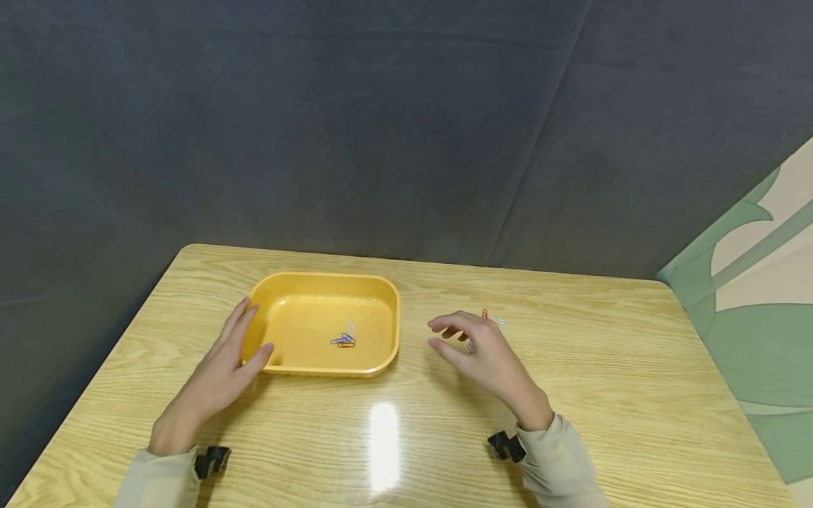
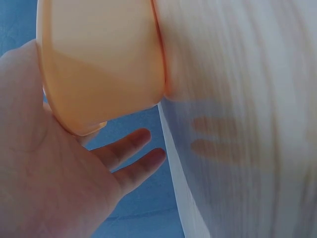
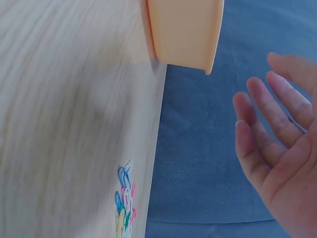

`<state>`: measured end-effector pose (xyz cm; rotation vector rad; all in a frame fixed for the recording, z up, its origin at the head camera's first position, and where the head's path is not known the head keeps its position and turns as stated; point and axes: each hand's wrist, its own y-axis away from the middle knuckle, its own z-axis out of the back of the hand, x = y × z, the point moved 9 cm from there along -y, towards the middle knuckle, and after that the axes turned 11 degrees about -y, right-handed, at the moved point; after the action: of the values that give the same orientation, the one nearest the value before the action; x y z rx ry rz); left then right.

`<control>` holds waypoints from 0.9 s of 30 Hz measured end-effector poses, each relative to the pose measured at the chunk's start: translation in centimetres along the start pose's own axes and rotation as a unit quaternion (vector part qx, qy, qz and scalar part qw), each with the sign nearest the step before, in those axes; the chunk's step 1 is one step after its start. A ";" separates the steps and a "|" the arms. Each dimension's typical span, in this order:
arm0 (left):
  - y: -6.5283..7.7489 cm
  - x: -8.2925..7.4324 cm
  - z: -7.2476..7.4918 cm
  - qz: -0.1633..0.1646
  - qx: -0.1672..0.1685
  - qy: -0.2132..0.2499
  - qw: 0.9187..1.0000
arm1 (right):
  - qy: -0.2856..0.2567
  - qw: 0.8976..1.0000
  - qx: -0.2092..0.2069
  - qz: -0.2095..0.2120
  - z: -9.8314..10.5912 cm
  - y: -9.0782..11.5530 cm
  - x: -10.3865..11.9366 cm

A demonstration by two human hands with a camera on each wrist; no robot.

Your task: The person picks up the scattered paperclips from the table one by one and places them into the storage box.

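Left grip (image 1: 219, 374): laid against the left end of the tray, with straight fingers spread and the thumb set over the near corner.
Right grip (image 1: 489, 356): held between the tray and the pile, with fingers loosely bent and parted; nothing is seen pinched in it.
Pile (image 3: 126, 201): made up of slim paper clips on the worktop, bunched closely and partly overlapped; in the head view it is mostly covered by the right grip, with only bits of red, white and blue left showing.
Pile colours: blue, pink, white, yellow and green are shown by the right wrist view.
Tray (image 1: 305, 307): yellow, glossy, shallow and round-cornered, stood upright on the worktop to the left of the pile.
Tray clips (image 1: 344, 340): a few bluish-purple ones, a red one and a pale one, clustered on the tray floor right of its middle; shown by the head view alone.
Tray wall: seen from outside in both wrist views; by the left one, two fingers are shown stretched apart from it.
Worktop (image 1: 603, 374): pale wood grain, marked by a bright reflection.
Curtain (image 1: 381, 141): dark, hung behind the worktop.
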<state>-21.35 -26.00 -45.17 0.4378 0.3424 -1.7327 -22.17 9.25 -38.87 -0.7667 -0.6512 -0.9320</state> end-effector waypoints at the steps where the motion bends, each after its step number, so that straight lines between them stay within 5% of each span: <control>1: 0.0 0.0 0.0 0.000 0.000 0.001 1.000 | 0.001 1.000 0.001 0.002 0.0 0.1 0.0; 27: 0.0 0.0 0.0 -0.001 -0.007 -0.001 1.000 | 0.044 0.998 -0.036 0.009 3.6 3.1 -2.0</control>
<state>-21.38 -25.95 -45.19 0.4258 0.3526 -1.7320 -20.91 14.25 -39.21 -0.7895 -0.5343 -0.9707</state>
